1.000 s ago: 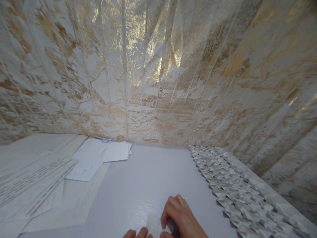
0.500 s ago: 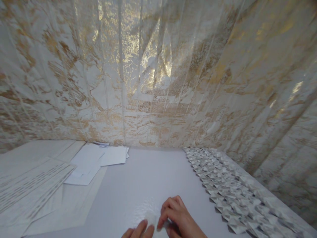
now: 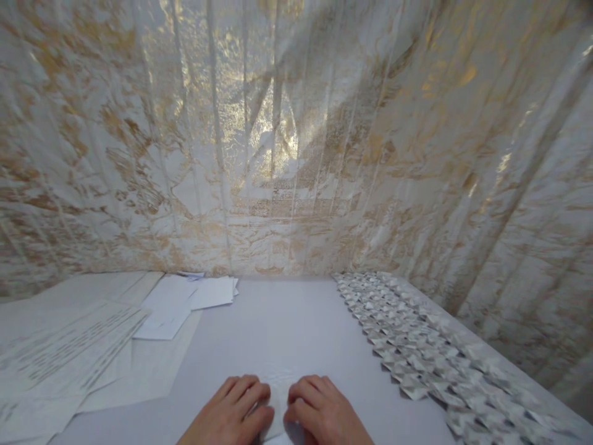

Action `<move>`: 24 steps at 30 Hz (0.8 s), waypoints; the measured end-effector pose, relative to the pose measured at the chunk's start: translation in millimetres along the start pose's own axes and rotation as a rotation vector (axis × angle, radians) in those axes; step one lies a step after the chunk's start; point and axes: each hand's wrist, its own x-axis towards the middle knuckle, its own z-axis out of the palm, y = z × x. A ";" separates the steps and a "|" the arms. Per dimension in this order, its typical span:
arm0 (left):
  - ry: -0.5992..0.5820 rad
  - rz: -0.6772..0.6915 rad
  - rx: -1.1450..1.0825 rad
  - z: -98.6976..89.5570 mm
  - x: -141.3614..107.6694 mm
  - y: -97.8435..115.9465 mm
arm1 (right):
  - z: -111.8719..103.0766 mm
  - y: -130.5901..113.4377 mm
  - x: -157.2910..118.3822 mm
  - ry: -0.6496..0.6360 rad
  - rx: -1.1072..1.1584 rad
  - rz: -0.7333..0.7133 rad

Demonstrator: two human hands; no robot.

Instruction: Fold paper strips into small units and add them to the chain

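At the bottom middle of the head view, a small piece of white paper (image 3: pixel 278 405) lies between my two hands, low over the white table. My left hand (image 3: pixel 231 408) is closed, its thumb and curled fingers pinching the paper's left side. On the opposite side, my right hand (image 3: pixel 322 408) is likewise curled, with thumb and fingertips closed at the paper's right edge. The lower end of the paper runs out of the frame, and parts of it are hidden under the fingers.
Printed sheets (image 3: pixel 69 352) overlap at the left of the table (image 3: pixel 278 315). Blank white paper pieces (image 3: pixel 167 309) rest on them. Along the right edge stand rows of folded paper pieces (image 3: pixel 407 346). A white and gold curtain (image 3: pixel 278 154) hangs behind.
My left hand has come further up into view and now faces my right hand across the paper. The view has shifted slightly.
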 end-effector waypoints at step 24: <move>-0.160 -0.340 -0.213 -4.9 37.8 16.4 | -10.6 -13.1 6.5 0.137 -0.161 -0.202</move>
